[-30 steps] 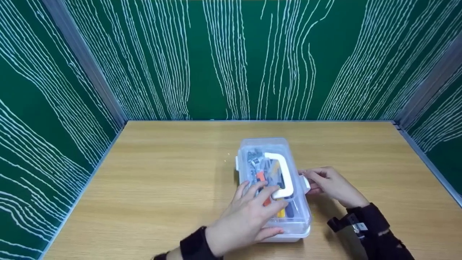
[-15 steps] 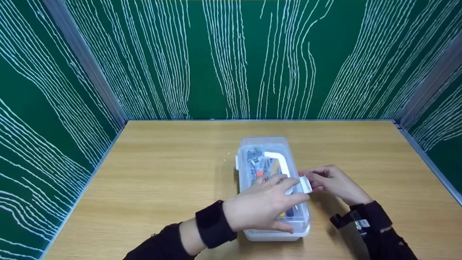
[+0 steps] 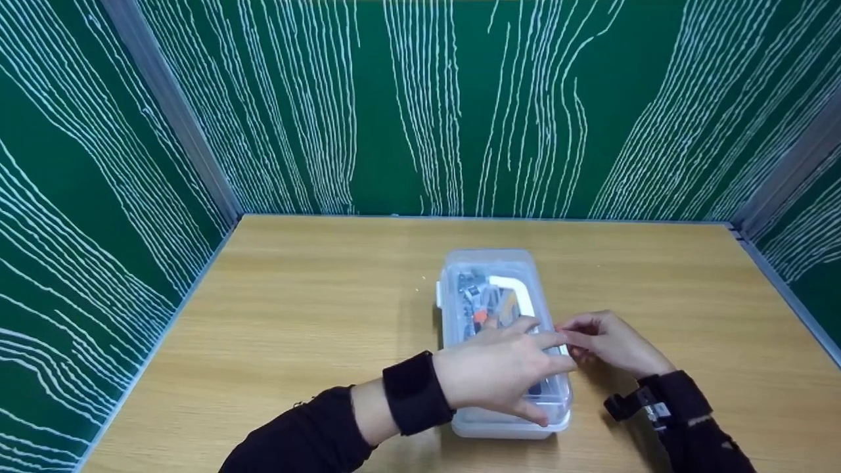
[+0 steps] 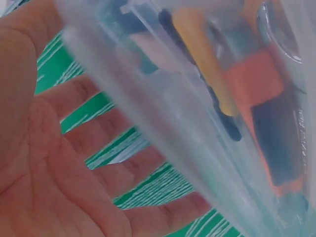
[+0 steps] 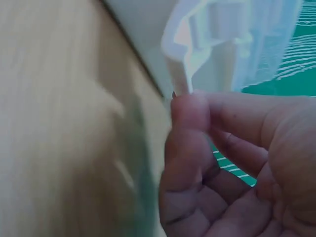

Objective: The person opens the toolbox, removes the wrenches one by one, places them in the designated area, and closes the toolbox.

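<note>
A clear plastic toolbox [image 3: 489,257] with a white base stands on the table, its lid down. Through the lid show an adjustable wrench [image 3: 474,297] with an orange part and, in the left wrist view, a yellow handle [image 4: 205,59] and an orange-and-dark grip [image 4: 276,123]. My left hand [image 3: 502,368] lies across the lid with fingers spread, hiding part of the white carry handle [image 3: 520,295]. At the box's right side my right hand [image 3: 614,345] pinches the edge of a white latch [image 5: 176,66] between thumb and index finger; the latch stands out from the wall.
A second white latch [image 3: 439,294] sits on the box's left side. The wooden table [image 3: 315,315] runs back to green walls [image 3: 407,131] with white wavy lines. A few tiny specks lie left of the box.
My left hand has moved right across the lid, over the handle, towards the latch side. My right hand stays at the latch. The head view has shifted slightly.
</note>
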Demonstrator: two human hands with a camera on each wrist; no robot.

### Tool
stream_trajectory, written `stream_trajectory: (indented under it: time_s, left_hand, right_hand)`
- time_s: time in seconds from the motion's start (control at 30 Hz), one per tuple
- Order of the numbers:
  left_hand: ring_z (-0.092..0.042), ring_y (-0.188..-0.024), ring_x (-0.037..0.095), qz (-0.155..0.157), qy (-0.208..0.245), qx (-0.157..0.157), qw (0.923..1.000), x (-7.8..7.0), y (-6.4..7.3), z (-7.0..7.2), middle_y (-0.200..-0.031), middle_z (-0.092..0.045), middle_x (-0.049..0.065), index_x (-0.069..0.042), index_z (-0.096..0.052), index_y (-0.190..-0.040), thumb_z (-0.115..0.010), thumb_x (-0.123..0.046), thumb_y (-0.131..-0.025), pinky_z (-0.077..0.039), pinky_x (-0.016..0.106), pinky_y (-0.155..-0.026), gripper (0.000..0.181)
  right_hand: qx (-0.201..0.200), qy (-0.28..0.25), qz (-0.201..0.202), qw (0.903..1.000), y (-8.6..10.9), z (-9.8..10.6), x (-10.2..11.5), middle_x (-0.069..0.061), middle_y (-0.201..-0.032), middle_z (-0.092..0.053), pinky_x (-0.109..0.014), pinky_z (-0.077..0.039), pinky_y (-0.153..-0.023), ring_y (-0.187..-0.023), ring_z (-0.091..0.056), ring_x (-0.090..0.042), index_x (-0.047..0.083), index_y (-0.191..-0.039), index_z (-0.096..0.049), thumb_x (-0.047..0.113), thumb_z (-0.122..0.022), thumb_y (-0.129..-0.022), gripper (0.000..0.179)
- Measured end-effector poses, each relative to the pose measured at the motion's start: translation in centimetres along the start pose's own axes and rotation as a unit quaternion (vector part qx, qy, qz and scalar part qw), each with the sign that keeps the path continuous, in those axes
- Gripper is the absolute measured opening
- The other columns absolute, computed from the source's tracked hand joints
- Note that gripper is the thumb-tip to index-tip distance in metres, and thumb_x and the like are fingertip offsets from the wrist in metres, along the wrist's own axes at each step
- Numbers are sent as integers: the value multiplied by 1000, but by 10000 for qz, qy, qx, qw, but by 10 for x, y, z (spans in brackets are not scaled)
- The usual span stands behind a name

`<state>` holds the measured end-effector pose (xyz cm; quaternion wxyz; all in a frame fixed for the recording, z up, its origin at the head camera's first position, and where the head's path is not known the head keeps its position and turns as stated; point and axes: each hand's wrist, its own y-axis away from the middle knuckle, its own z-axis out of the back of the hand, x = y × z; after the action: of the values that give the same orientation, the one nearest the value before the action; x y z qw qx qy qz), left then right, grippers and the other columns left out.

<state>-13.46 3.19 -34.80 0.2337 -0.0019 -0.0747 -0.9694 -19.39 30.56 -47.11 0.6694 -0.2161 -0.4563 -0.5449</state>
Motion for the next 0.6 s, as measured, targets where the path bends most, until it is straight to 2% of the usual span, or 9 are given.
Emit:
stream_trajectory:
  time_s: [0.07,0.13,0.33,0.4,0.6]
  left_hand:
    - [-46,-154,26,-8,-14,33,10000,0,-1,0,-173,-39,-8,-36,-50,-159,-71,-71,-92,-32,68,-127,78]
    - [-47,-153,26,-13,-44,44,10000,1,-2,0,-173,-39,-8,-36,-51,-159,-71,-71,-92,-37,67,-125,78]
    - [-48,-151,23,53,-76,82,9999,0,-4,0,-173,-39,-10,-37,-53,-156,-71,-74,-91,-38,69,-123,77]
    - [-48,-151,24,39,-99,56,9999,0,-4,0,-173,-39,-10,-37,-53,-156,-71,-74,-90,-38,69,-124,78]
    - [-44,-155,24,108,-501,22,9987,-5,-4,-2,-172,-39,-11,-40,-54,-154,-72,-77,-87,-28,70,-128,79]
  right_hand:
    - [-49,50,8,10000,-2,-5,-2,-4,-90,-72,-24,-56,-64,-73,-64,-13,-1,-126,-73,16,-66,-107,27]
    - [-106,118,36,9999,-3,-10,-2,-4,-94,-74,-23,-57,-64,-75,-65,-13,-2,-125,-74,11,-66,-105,25]
    - [-250,172,12,9995,-5,-18,6,-11,-107,-79,-24,-58,-69,-82,-68,-16,-3,-123,-73,5,-68,-99,25]
    - [-276,-49,-36,9996,-3,-17,11,-13,-110,-79,-25,-60,-72,-85,-71,-17,-5,-127,-70,6,-67,-101,29]
    - [-97,-824,413,9957,2,-12,18,-12,-119,-76,-24,-63,-83,-96,-72,-10,-12,-137,-62,19,-60,-110,41]
